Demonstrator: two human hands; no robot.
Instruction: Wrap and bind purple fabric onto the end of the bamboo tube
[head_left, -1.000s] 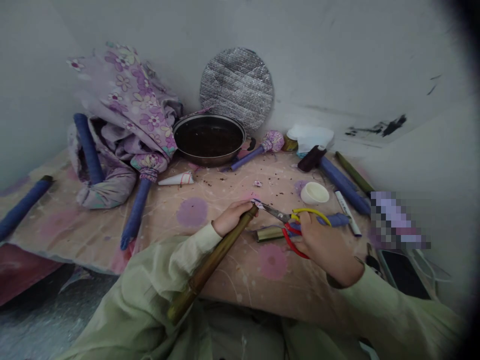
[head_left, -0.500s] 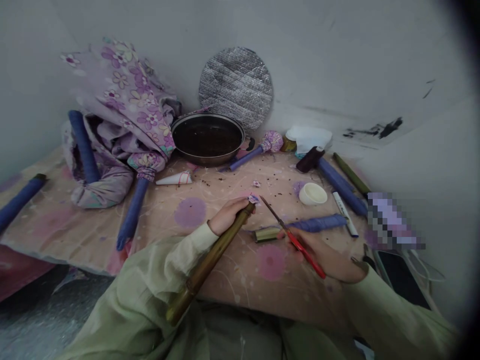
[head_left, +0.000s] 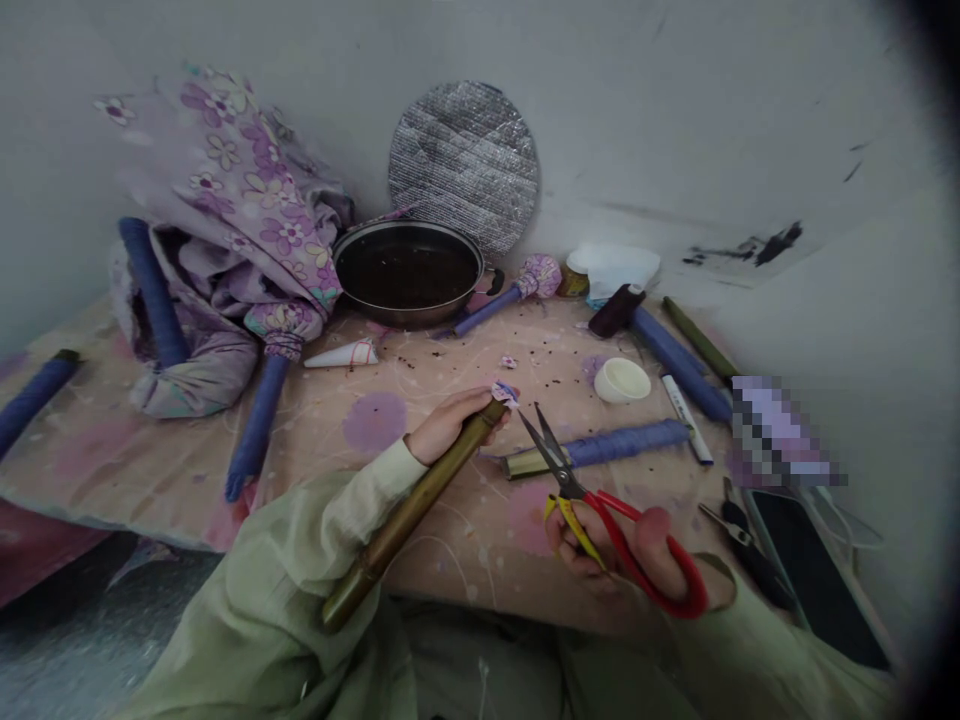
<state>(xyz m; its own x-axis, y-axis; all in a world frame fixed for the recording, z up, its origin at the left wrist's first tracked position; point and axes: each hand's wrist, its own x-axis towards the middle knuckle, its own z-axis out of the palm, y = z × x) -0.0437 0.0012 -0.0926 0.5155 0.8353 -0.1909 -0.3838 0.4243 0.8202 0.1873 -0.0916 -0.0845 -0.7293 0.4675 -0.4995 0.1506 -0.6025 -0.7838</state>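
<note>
My left hand [head_left: 454, 422] is closed around the upper end of a green-brown bamboo stick [head_left: 420, 500], which slants down toward my lap. At the stick's top end sits a small scrap of patterned cloth [head_left: 504, 394], beside my fingertips. My right hand [head_left: 607, 545] grips a pair of scissors [head_left: 566, 478] with one red and one yellow handle. Their blades stand apart, the tips pointing toward the cloth scrap without touching it. Behind the blades a bamboo piece partly wrapped in blue cloth [head_left: 626, 443] lies on the table.
A dark pan [head_left: 409, 318] stands at the back, beside a floral cloth bundle [head_left: 255, 200] on the left. To the right are a white cup [head_left: 622, 381], a marker [head_left: 686, 420], a thread spool [head_left: 616, 310], pliers [head_left: 742, 545] and a phone [head_left: 821, 580].
My right hand has turned and drawn nearer to me, and the scissor blades have spread apart. The left hand keeps its hold on the bamboo stick.
</note>
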